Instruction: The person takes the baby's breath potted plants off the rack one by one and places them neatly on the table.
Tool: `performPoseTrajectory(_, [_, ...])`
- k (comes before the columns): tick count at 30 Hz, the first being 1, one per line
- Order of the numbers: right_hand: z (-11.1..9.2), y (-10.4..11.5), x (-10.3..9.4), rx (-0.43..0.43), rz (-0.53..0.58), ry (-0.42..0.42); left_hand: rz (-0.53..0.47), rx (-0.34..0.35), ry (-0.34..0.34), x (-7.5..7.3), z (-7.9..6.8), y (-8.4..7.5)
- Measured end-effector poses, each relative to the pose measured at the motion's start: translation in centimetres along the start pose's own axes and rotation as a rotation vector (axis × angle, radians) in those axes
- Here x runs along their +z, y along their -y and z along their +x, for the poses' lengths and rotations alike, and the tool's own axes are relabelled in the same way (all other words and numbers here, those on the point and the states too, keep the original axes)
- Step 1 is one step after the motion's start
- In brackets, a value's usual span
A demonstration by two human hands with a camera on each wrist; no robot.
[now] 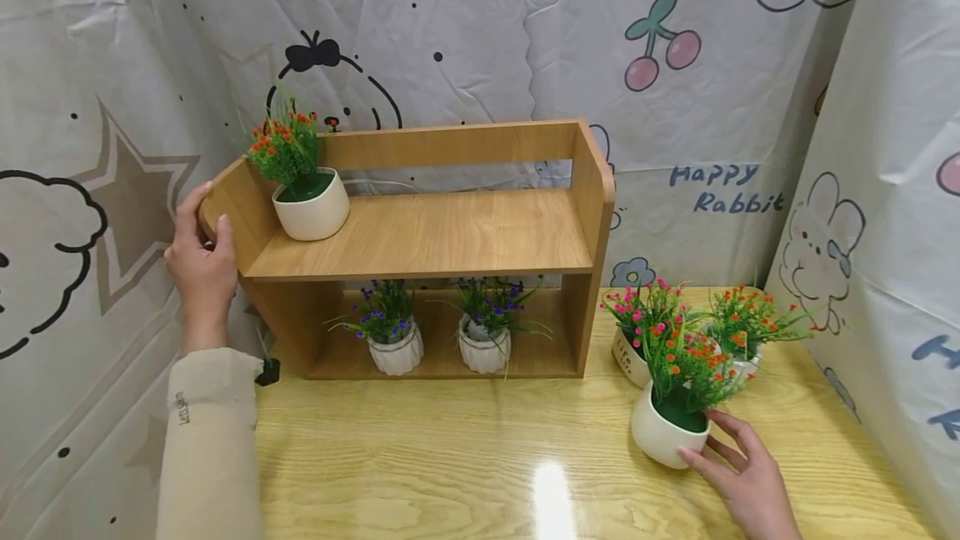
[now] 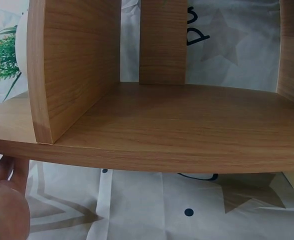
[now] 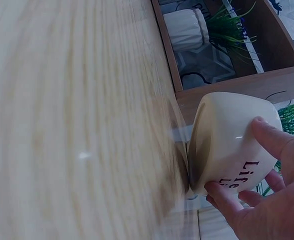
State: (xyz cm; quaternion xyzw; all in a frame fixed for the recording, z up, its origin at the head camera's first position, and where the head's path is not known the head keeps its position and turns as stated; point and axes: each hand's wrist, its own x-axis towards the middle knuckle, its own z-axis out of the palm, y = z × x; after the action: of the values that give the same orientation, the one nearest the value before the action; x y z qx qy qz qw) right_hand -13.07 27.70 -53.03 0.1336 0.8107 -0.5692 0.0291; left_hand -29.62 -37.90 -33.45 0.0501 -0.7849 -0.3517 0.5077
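My left hand (image 1: 201,261) grips the left side panel (image 1: 238,211) of a two-tier wooden shelf, thumb on the near side. The left wrist view shows fingers (image 2: 18,172) behind that panel's edge. With my right hand (image 1: 750,473) I hold a white pot (image 1: 663,432) of orange flowers by its right side, at the table's right. Its lettered wall shows in the right wrist view, where thumb and fingers (image 3: 227,200) press on it. Whether its base touches the table I cannot tell. Another white pot (image 1: 311,207) with orange-red flowers stands on the upper tier's left end.
Two ribbed white pots (image 1: 396,348) with purple flowers stand on the lower tier. Behind the held pot are a pink-flowered pot (image 1: 630,357) and another orange-flowered plant (image 1: 738,323). A printed cloth (image 1: 465,40) hangs around the table (image 1: 420,457). A small black object (image 1: 267,372) lies by the shelf's left foot.
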Motion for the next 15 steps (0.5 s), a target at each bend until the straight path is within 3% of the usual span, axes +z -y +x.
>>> performPoseTrajectory(15, [0.20,0.40,0.08,0.049,0.017,0.029,0.009,-0.014,0.013,-0.09,-0.10,-0.05])
